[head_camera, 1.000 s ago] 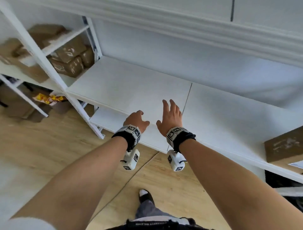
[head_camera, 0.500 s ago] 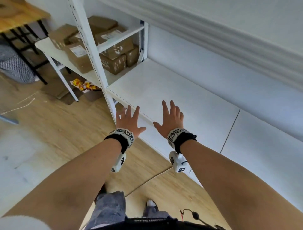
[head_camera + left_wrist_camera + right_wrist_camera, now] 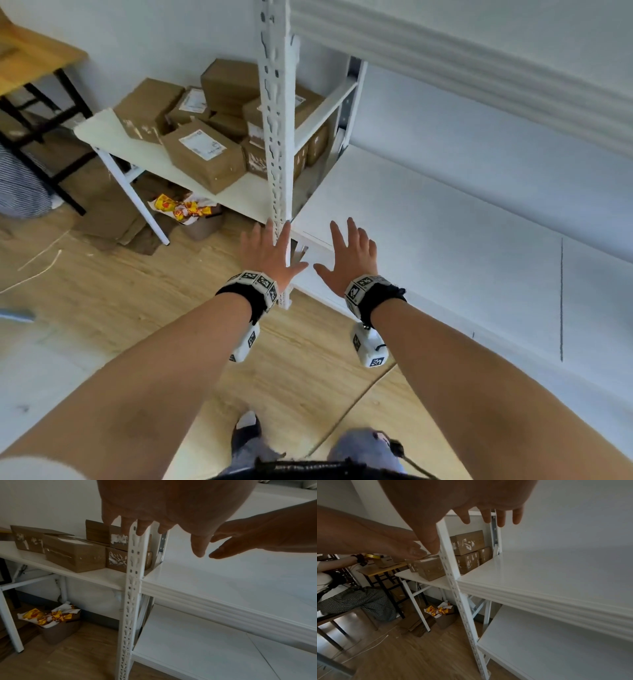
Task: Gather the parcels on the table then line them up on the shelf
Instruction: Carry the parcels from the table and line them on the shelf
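Note:
Several brown cardboard parcels (image 3: 202, 157) lie piled on a white table (image 3: 102, 133) to the left of the white shelf (image 3: 428, 240); they also show as parcels (image 3: 73, 555) and parcels (image 3: 467, 543) in the wrist views. My left hand (image 3: 270, 253) hovers empty with fingers spread, in front of the shelf's perforated white post (image 3: 279, 137). My right hand (image 3: 349, 257) is spread and empty over the shelf's left front corner. Both hands are well short of the parcels.
A box of crumpled yellow-red wrappers (image 3: 191, 216) sits on the wooden floor under the table. A wooden desk with black legs (image 3: 30, 68) stands far left, with a seated person (image 3: 342, 588) beside it. A lower shelf board (image 3: 214, 649) lies beneath.
My view has swung left along the shelf, bringing the post and the parcel table closer. Both hands moved left with it; the left hand's fingers straightened from curled to spread.

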`<state>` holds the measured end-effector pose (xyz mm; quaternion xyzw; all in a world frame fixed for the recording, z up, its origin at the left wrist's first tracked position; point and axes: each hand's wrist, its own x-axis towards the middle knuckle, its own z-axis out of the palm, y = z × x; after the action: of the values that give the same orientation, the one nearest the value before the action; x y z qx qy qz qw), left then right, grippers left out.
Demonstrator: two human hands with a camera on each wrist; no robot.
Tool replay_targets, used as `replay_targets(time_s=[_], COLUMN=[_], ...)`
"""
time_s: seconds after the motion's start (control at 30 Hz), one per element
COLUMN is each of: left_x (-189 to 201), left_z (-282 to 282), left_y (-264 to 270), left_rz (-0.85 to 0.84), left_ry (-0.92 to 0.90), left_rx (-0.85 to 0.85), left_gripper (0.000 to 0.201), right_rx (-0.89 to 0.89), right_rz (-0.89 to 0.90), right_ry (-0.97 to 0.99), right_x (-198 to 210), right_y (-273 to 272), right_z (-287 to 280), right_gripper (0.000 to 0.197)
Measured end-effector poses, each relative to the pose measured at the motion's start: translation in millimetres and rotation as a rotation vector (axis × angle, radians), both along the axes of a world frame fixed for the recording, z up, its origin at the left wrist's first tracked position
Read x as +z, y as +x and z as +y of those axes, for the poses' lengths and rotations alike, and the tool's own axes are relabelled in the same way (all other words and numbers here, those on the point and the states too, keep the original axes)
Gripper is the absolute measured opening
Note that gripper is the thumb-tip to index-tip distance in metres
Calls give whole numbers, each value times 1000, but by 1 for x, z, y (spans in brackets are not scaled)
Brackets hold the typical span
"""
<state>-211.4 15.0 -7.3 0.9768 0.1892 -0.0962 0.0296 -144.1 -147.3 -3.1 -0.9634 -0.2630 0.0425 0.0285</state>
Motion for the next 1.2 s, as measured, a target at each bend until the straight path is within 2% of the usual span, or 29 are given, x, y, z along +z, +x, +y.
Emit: replay_targets(time_s=[0.2, 0.63, 0.8, 0.97, 1.2], left_x=[5, 0, -8, -7, -8], left_z=[84, 202, 260, 330, 419], left_y=[-2, 20, 46, 84, 125], left_rz=[12, -63, -71, -88, -38], left_ry=[24, 91, 33, 13, -35], left_rx=[-7, 76, 66, -48, -168], left_gripper=[99, 96, 95, 99, 100], right_rx=[85, 408, 276, 90, -119], right_rz=[18, -41, -25, -30, 28], right_ry=[-1, -75, -60, -77, -31], right_x=[4, 5, 1, 1, 6], right_y=[-26, 11, 36, 70, 90], right_z=[82, 206, 264, 324, 396], right_gripper=[92, 90, 90, 93, 95])
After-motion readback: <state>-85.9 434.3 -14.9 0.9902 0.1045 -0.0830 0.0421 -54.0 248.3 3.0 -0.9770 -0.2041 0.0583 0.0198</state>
